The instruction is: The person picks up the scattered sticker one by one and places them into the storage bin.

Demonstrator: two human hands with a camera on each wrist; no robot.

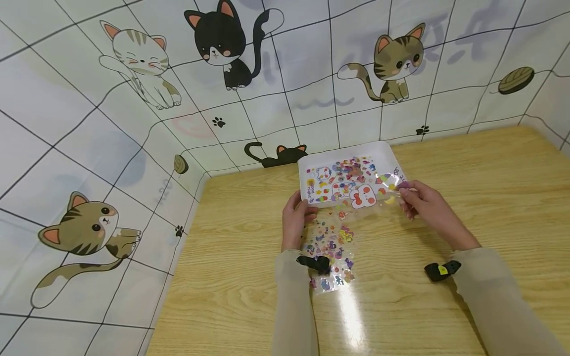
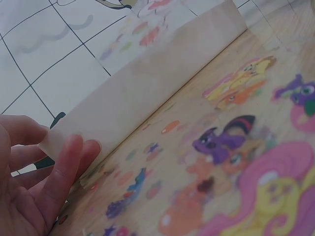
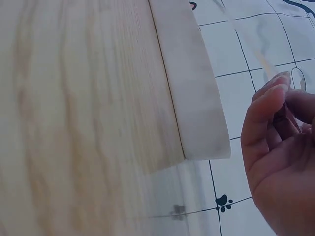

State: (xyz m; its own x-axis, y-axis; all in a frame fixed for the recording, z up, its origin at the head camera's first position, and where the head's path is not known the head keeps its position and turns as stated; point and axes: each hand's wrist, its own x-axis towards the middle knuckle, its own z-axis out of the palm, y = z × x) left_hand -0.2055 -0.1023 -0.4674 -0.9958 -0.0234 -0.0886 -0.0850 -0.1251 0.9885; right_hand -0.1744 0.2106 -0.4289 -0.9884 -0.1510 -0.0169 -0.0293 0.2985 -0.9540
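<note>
A shallow white tray (image 1: 396, 155) stands on the table against the back wall, sticker sheets lying in it. My left hand (image 1: 295, 220) grips its front left corner, and in the left wrist view the fingers lie on both sides of the tray wall (image 2: 133, 83). By the front right corner my right hand (image 1: 418, 198) pinches the edge of a clear sticker sheet (image 1: 382, 200), thumb against fingers. That sheet slants over the tray's front part and shows a large white rabbit face. In the right wrist view the pinched sheet appears as a thin pale strip (image 3: 261, 58).
Another clear sticker sheet (image 1: 331, 244), printed with small colourful ponies, lies on the wooden table (image 1: 231, 277) in front of the tray, partly under the left wrist. Walls with cat drawings (image 1: 303, 109) rise behind and to the left. Each wrist wears a black camera (image 1: 318, 264).
</note>
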